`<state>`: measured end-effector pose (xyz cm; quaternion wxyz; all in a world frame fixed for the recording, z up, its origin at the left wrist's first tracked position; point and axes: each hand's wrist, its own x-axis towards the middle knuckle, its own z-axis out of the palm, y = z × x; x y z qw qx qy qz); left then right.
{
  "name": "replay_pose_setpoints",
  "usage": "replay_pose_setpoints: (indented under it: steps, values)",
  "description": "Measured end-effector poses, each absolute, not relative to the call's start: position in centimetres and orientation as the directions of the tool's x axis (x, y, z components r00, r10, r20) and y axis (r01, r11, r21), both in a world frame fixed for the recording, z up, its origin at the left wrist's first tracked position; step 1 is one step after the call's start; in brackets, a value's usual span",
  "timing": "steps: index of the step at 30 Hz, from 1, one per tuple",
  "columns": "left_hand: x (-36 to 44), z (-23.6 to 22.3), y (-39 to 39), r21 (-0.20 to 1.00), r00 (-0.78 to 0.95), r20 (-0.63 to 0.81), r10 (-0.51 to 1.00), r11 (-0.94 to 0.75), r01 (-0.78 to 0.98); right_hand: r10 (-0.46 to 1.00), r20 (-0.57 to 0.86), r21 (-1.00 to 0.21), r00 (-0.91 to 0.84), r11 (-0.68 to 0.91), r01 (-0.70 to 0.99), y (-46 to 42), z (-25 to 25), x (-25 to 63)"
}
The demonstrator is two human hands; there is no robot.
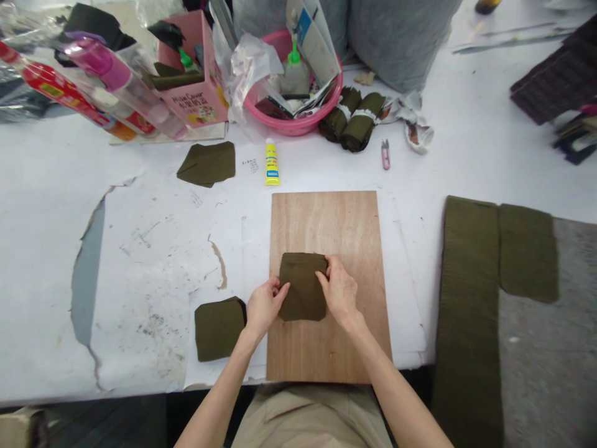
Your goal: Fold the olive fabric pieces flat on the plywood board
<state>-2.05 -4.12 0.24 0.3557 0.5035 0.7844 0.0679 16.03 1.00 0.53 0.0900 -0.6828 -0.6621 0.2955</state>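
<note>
A small olive-green fabric piece (pixel 302 283) lies on a plywood board (pixel 326 224) at the table's near edge. My left hand (pixel 263 306) pinches the piece's left edge with closed fingers. My right hand (pixel 339 291) presses and pinches its right edge, fingers curled on the cloth. A stack of similar olive pieces (pixel 218 328) rests just left of my left hand, off the board.
Another olive piece (pixel 208 163), a yellow glue tube (pixel 272 162) and pink snips (pixel 385 154) lie beyond the board. A pink basin (pixel 298 124), pink box (pixel 198 99) and fabric rolls (pixel 352 118) stand at the back. Long olive strips (pixel 471 298) hang at right.
</note>
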Motion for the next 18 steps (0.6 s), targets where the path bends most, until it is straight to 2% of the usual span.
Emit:
replay_pose_setpoints:
  steps: [9,18]
  values:
    - [-2.03,0.04,-4.57,0.481,-0.265,-0.471,0.842,0.496,0.723,0.955,-0.293,-0.57,-0.046,-0.136,0.81,1.28,0.34,16.43]
    - [-1.74,0.62,-4.17,0.403,-0.265,-0.489,0.831,0.484,0.776,0.953,-0.296,-0.553,-0.059,-0.121,0.825,1.49,0.67,16.35]
